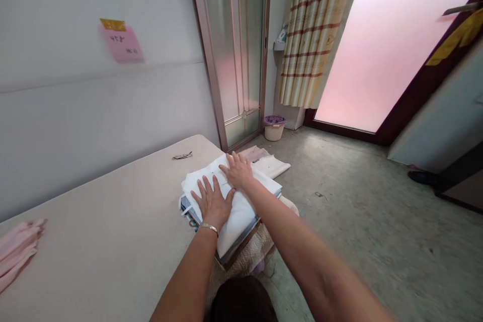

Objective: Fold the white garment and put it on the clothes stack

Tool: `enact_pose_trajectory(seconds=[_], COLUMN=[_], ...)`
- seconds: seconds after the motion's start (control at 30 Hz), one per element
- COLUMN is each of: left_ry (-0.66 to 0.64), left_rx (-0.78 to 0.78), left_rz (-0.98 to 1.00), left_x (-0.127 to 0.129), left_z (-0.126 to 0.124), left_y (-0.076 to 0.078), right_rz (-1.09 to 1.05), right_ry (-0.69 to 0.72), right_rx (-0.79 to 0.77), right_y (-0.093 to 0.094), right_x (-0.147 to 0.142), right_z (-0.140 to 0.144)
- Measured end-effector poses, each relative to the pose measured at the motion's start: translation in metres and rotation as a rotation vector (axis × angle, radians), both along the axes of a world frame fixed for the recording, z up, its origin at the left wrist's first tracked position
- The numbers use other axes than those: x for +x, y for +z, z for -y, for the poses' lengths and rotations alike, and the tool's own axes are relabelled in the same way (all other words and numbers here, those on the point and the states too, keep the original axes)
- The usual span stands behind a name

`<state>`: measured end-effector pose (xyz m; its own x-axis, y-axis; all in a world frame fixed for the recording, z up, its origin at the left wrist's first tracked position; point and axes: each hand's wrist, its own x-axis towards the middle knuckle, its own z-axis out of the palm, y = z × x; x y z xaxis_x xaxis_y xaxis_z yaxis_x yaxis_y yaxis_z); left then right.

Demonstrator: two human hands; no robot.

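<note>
Both of my palms press flat on a folded white cloth garment that tops a stack of folded clothes at the table's corner. My left hand lies on its near left part, fingers spread, with a silver bracelet at the wrist. Farther up, my right hand rests on the far part of the same cloth, fingers stretched out. Below the white layer, edges of blue folded clothes and darker ones stick out. What lies under my palms is hidden.
Eyeglasses lie on the beige table, with pink cloth at its left end. Beyond the stack are pink and white fabrics. A lined bin stands by the sliding glass door.
</note>
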<state>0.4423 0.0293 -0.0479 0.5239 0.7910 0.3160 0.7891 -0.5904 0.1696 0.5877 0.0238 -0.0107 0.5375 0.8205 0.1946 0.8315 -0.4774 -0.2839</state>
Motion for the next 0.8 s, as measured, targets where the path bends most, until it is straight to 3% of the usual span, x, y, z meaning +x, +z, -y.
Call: enact_pose_trajectory(seconds=[0.13, 0.27, 0.4, 0.5, 0.63, 0.7, 0.8], left_ry=[0.004, 0.005, -0.003, -0.038, -0.145, -0.200, -0.205], left_rx=[0.034, 0.116, 0.075, -0.007, 0.052, 0.063, 0.016], left_rz=[-0.047, -0.032, -0.064, -0.094, -0.040, -0.031, -0.055], left_x=[-0.010, -0.010, -0.009, -0.013, -0.022, -0.026, -0.031], left_z=[-0.001, 0.000, -0.006, -0.004, 0.023, 0.040, 0.054], left_y=[-0.029, -0.039, -0.037, -0.020, 0.003, 0.001, -0.018], right_rz=[-0.131, -0.166, -0.181, -0.195, -0.067, -0.030, -0.084], right_ry=[0.049, 0.036, 0.034, 0.043, 0.063, 0.067, 0.054], right_rx=[-0.095, -0.083, -0.116, -0.161, -0.073, -0.045, -0.109], right_y=[-0.045, -0.064, -0.056, -0.036, -0.013, -0.014, -0.031], right_x=[-0.002, 0.004, 0.003, -0.002, -0.009, -0.011, -0.008], right_z=[-0.015, -0.017, -0.018, -0.006, 0.033, 0.054, 0.074])
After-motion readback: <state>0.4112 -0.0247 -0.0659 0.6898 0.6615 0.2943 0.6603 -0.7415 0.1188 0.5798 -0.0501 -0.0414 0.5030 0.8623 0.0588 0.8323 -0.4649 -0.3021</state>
